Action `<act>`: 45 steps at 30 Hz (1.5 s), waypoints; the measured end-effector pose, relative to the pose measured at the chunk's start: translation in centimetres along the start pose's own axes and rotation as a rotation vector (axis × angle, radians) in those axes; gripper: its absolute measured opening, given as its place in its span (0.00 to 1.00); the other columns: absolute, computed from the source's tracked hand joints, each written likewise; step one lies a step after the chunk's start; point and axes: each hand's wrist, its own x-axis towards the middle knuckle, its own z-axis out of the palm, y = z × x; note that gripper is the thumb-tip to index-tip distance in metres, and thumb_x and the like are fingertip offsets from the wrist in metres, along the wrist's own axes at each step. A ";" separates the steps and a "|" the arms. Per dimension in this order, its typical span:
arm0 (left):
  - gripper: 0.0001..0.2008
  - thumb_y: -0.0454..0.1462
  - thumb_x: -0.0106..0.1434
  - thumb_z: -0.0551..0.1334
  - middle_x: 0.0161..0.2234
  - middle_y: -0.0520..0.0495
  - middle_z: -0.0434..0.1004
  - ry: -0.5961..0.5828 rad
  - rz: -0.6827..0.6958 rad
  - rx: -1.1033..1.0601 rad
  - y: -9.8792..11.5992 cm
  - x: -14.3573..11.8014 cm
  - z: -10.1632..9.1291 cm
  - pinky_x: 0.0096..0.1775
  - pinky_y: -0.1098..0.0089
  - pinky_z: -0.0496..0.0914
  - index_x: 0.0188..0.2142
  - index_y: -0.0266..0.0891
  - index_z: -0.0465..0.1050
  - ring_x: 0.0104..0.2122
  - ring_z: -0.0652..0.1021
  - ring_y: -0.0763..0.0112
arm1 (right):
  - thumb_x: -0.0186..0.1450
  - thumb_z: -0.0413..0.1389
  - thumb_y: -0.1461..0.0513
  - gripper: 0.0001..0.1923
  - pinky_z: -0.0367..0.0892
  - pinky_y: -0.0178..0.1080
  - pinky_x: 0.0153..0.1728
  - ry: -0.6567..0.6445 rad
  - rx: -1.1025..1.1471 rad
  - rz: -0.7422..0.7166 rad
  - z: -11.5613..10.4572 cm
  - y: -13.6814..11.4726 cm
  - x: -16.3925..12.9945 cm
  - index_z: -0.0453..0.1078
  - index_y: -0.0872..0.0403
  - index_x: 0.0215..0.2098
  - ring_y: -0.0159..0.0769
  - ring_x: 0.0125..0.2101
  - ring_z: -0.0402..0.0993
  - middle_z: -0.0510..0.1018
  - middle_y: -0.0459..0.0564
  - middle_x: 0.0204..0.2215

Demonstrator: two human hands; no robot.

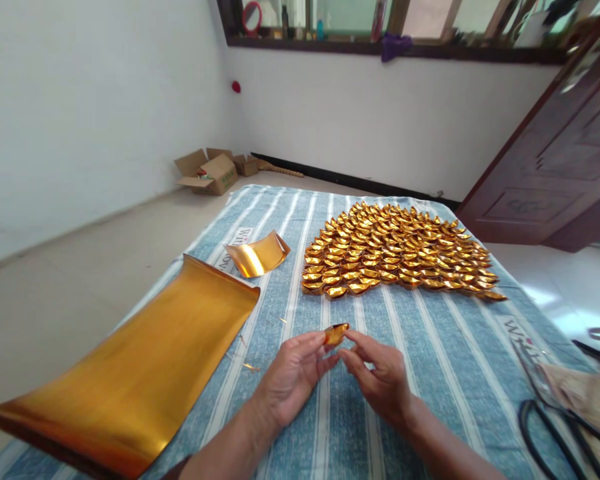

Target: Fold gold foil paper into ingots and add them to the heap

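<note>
A blue desk (445,373) surface, dressed in a white-striped cloth (307,220), fills the middle from near to far. Beyond its far right corner stands a dark reddish wooden door (545,160). A large gold foil sheet (145,353), its ends curling up, lies along the near left side. On the far right of the cloth, many folded gold foil ingots (390,250) sit packed in close rows. An open cardboard box (215,175) rests on the floor at the far left. At the near right edge lie scissors with black handles (560,410). A small curved gold foil piece (258,255) lies just beyond the far end of the large sheet.

Near the middle, the left hand (293,377) has its grip pinched on the left end of a single foil ingot (336,334), raised above the cloth. The right hand (383,373) has its index fingertip at the ingot's right end, thumb just nearer; whether that grip clasps it, I cannot tell. Thin gold scraps (251,367) lie left of the left hand.
</note>
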 end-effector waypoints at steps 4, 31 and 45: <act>0.07 0.27 0.55 0.67 0.37 0.39 0.80 0.039 0.011 0.014 -0.2 0.1 0.0 0.40 0.70 0.73 0.36 0.28 0.79 0.36 0.78 0.68 | 0.67 0.54 0.60 0.11 0.66 0.28 0.19 0.002 0.042 0.060 0.0 -0.4 0.0 0.74 0.56 0.43 0.25 0.14 0.69 0.77 0.42 0.19; 0.02 0.28 0.56 0.67 0.36 0.40 0.80 0.018 -0.064 0.055 0.1 0.1 0.1 0.38 0.72 0.73 0.31 0.29 0.79 0.34 0.78 0.69 | 0.68 0.49 0.66 0.11 0.64 0.33 0.23 -0.019 -0.149 -0.138 0.2 0.0 -0.8 0.72 0.58 0.42 0.30 0.19 0.69 0.76 0.46 0.21; 0.06 0.27 0.58 0.65 0.39 0.38 0.80 -0.027 -0.073 0.039 -0.1 0.3 -0.1 0.41 0.72 0.72 0.35 0.28 0.79 0.38 0.79 0.68 | 0.67 0.47 0.71 0.12 0.60 0.34 0.23 -0.041 -0.195 -0.284 0.0 0.3 -0.7 0.69 0.59 0.44 0.31 0.19 0.65 0.71 0.45 0.18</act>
